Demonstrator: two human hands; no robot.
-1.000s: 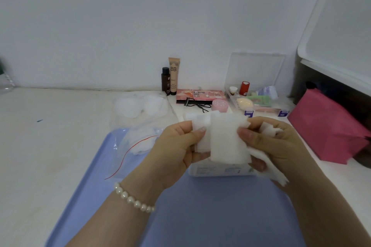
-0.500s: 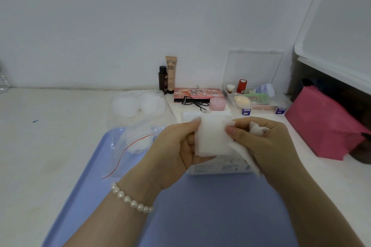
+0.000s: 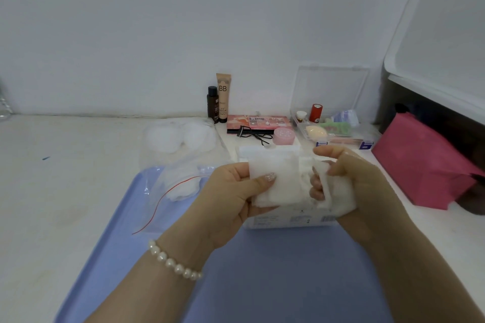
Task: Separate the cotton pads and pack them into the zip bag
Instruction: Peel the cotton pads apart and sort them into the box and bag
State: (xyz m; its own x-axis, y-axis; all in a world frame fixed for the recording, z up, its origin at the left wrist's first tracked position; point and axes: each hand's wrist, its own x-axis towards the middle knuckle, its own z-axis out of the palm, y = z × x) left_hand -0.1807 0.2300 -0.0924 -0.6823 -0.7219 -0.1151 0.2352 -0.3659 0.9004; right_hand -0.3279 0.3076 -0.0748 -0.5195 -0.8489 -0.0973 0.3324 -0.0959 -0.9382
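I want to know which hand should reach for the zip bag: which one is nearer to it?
Left. The left hand sits just right of the zip bag with its red seal line; the right hand is farther right, beyond the cotton pad.

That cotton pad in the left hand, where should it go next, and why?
Probably leftward into the zip bag. The left hand pinches one cotton pad already apart from the bunch in the right hand, and the bag lies just left on the blue tray, round pads already inside.
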